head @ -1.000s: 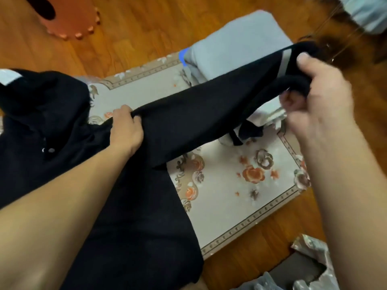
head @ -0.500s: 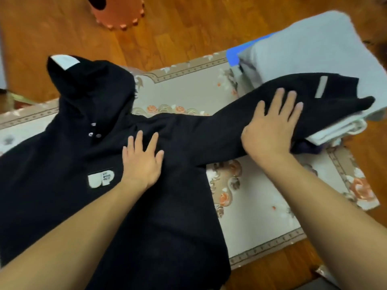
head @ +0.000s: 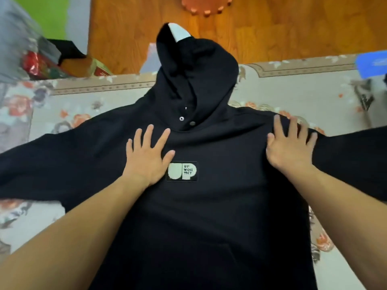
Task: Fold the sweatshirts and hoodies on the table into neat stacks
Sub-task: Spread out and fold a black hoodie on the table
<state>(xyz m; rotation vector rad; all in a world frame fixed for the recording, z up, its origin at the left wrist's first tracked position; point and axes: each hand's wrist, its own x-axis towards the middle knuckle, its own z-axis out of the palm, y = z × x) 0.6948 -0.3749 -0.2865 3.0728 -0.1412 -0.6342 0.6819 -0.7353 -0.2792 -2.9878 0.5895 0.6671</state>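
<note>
- The black hoodie (head: 209,206) lies face up and spread flat on the floral-covered table (head: 293,95), its hood pointing away from the person and both sleeves stretched out sideways. It covers most of the table's middle.
- A pale logo patch (head: 181,171) sits at the centre of the hoodie's chest, just below the two snap buttons at the neck opening.
- The left hand (head: 147,159) rests flat on the chest just beside the patch, fingers straight and spread, holding nothing.
- The right hand (head: 290,146) presses on the hoodie's shoulder seam on the other side of the patch, fingers straight and fanned, gripping nothing.
- The step in hand looks like smoothing the body flat before any fold is made; no fold shows yet.
- To do it well, sweep both palms outward from the patch toward the sleeves, so creases run off the cloth rather than bunch at the chest.
- The hood (head: 194,65) is rumpled, with a pale lining showing at its tip; it wants flattening too, or the stack will sit lumpy.
- Beyond the hood lies the wooden floor (head: 293,28), with an orange scalloped object (head: 206,4) on it.
- Well off the hoodie, at the table's far corner on the right-hand side, a blue thing (head: 371,64) shows; what it is I cannot tell.
</note>
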